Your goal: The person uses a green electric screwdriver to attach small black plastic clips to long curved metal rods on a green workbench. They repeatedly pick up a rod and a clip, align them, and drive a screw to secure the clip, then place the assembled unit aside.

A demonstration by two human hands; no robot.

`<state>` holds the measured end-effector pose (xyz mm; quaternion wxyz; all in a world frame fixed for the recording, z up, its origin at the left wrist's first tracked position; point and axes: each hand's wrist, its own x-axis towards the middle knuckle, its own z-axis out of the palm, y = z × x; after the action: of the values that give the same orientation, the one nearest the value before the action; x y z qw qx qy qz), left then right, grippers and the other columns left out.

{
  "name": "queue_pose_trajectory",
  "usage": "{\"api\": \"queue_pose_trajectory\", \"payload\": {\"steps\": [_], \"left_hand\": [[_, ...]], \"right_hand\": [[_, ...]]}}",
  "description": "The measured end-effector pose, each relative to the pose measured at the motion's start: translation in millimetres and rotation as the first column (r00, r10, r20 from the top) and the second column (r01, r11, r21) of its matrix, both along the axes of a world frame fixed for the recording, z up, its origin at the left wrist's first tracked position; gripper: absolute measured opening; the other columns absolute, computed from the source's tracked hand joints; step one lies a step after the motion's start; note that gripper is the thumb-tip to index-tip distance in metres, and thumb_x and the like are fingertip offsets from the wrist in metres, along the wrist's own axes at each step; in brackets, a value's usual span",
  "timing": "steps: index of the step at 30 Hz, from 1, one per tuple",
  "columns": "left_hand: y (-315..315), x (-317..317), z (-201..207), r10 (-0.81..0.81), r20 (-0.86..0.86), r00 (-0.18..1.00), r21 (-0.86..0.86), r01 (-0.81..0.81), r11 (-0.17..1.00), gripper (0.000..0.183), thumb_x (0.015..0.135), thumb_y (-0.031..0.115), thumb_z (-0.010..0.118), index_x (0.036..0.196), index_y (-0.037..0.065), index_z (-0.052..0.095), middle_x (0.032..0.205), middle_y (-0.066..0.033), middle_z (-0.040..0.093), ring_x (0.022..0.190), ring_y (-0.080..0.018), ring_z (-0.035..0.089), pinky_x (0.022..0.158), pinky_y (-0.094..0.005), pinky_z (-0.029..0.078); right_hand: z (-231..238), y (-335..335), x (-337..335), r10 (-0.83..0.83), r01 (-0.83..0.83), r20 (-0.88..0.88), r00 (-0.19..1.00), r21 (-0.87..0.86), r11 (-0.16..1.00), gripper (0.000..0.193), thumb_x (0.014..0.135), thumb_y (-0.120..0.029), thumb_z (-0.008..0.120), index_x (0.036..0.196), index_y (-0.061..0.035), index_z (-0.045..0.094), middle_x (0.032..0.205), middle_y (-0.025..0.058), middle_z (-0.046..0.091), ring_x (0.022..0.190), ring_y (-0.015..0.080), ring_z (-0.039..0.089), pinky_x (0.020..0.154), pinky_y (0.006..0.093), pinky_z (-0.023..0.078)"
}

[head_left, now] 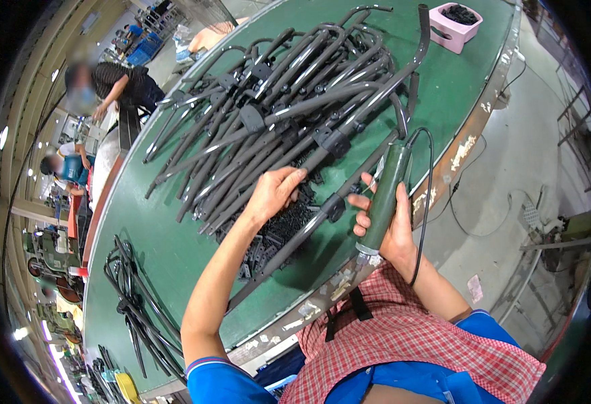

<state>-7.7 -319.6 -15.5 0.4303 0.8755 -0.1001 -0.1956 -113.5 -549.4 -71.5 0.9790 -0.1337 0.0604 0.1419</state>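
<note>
My left hand [278, 194] is closed on the lower end of a long black bent tube [376, 104], which rises away to the far right and carries a black plastic bracket [332, 142]. In my right hand [395, 232] is a green cylindrical electric screwdriver [386, 198] with a black cord; its thumb and fingers wrap the body. Between me and that tube, a second black tube [278, 259] lies along the near table edge with a small fitting on it. Small black plastic parts [268, 242] are heaped under and beside my left forearm.
A large pile of bent black tubes [275, 101] covers the middle of the green table [174, 262]. A pink bin [455, 28] of small black parts stands far right. Bundled black tubes [134, 296] lie at left. The screwdriver cord hangs by the worn table edge. Two people work beyond the table.
</note>
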Motion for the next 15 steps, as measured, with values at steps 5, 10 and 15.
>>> {"api": "queue_pose_trajectory", "payload": {"steps": [5,10,15], "left_hand": [[-6,-53,45,-0.212,0.711,0.67,0.386,-0.12,0.915,0.037,0.086,0.02,0.062,0.116,0.0,0.057,0.106,-0.0192,0.06,0.099,-0.0373,0.056,0.087,-0.0423,0.046],[-4,-141,34,-0.243,0.352,0.904,0.606,-0.022,0.795,0.037,0.083,0.021,0.066,0.114,0.003,0.058,0.089,-0.0166,0.062,0.081,-0.0339,0.062,0.072,-0.0405,0.052],[20,-144,38,-0.189,0.209,0.959,0.321,0.115,0.94,0.04,0.088,0.019,0.062,0.122,0.001,0.053,0.082,-0.0167,0.06,0.068,-0.0247,0.06,0.063,-0.0395,0.049]], "right_hand": [[-1,9,-4,-0.046,0.062,0.076,0.996,-0.232,0.971,0.069,0.094,-0.061,0.032,0.145,-0.0159,0.025,0.122,0.0213,0.055,0.071,0.0194,0.062,0.064,0.0356,0.053],[5,6,-3,-0.034,0.039,0.025,0.999,-0.245,0.969,0.073,0.091,-0.067,0.035,0.144,-0.0181,0.028,0.12,0.0182,0.056,0.071,0.0164,0.06,0.065,0.0343,0.052],[4,-7,-17,-0.032,0.063,0.201,0.979,-0.151,0.987,0.078,0.091,-0.067,0.036,0.147,-0.0149,0.021,0.114,0.0189,0.061,0.069,0.0181,0.058,0.062,0.0346,0.049]]}}
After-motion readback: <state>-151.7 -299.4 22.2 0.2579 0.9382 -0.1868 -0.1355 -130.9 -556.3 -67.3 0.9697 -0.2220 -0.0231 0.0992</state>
